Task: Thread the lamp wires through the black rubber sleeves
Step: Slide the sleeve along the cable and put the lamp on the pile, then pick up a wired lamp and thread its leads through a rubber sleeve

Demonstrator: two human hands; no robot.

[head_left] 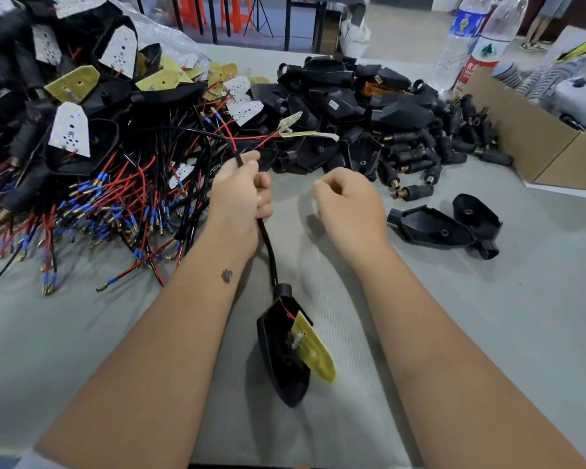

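Lamp wires [247,141], thin red and black leads, are being pinched at the top of the left hand [241,191], beside the grey table's [487,316] big pile.

At the far left, a tangled heap of wired lamps with white and yellow boards and blue-tipped leads [92,184] is lying, seemingly awaiting or past threading; which cannot be told. The left hand's fingers are being kept curled around a black sheathed cable [268,245] that is running down to a black lamp housing with a yellow board [291,346] near the table's front edge. The right hand [349,204] is being held just beside it, fingers loosely curled on nothing visible. Further right, short black rubber sleeves with brass ends [416,164] are lying unthreaded beside empty black shells [433,228], so much work is judged remaining.
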